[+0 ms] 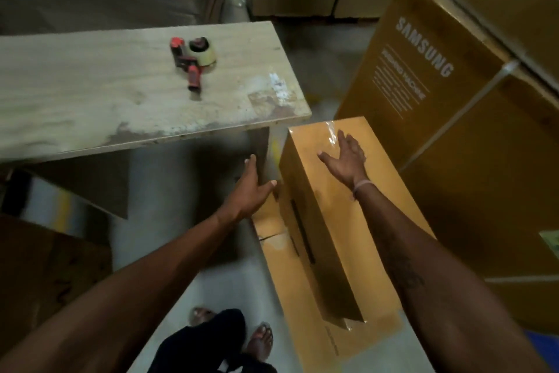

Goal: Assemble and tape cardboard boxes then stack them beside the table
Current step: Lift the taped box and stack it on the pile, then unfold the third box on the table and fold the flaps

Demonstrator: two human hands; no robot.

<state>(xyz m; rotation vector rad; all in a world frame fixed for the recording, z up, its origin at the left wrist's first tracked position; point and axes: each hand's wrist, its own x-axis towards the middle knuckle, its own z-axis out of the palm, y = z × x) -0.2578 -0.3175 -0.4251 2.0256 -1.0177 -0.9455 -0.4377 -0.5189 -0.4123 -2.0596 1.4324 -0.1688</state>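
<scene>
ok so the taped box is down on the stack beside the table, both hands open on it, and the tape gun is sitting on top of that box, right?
Not quite. The head view shows the tape gun lying on the table, not on the box. The rest holds: the taped box sits on the stack beside the table, with the left hand and right hand open on it.

Worn wooden table (90, 94) carrying only a red tape dispenser (193, 59). Beside it on grey floor (169, 191), lower cardboard box (290, 291) bearing a taped box (329, 221).
</scene>
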